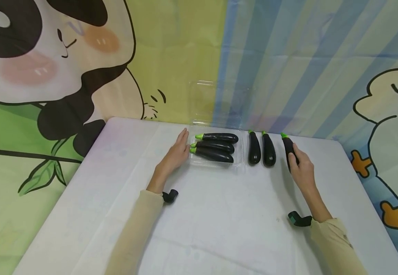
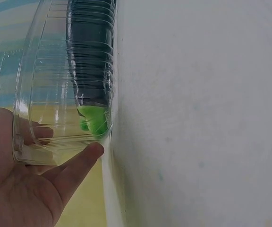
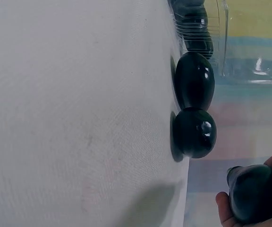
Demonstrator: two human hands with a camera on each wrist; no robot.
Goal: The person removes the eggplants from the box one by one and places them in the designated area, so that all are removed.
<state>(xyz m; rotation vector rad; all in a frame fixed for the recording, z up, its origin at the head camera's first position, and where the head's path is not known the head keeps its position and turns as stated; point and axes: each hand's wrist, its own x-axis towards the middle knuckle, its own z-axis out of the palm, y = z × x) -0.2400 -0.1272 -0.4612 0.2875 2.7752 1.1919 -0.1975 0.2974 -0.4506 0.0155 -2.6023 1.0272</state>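
A clear plastic clamshell container (image 1: 216, 163) lies on the table with its lid raised at the back. Three dark eggplants (image 1: 216, 146) with green stems lie sideways in it. With fairly straight fingers, my left hand (image 1: 175, 154) touches the container's left end; the left wrist view shows fingers at its rim (image 2: 22, 118), beside a green stem (image 2: 94, 120). My right hand (image 1: 301, 167) grips another eggplant (image 1: 287, 147), stem pointing away, and in the right wrist view this eggplant (image 3: 254, 194) appears raised off the table. Two more eggplants (image 1: 269, 151) lie side by side between container and right hand.
The white-covered table (image 1: 219, 221) has its back edge against a cartoon-printed cloth backdrop (image 1: 178, 57). The container's transparent lid (image 1: 219, 103) stands up in front of that backdrop. Black devices (image 1: 299, 219) are worn at both wrists.
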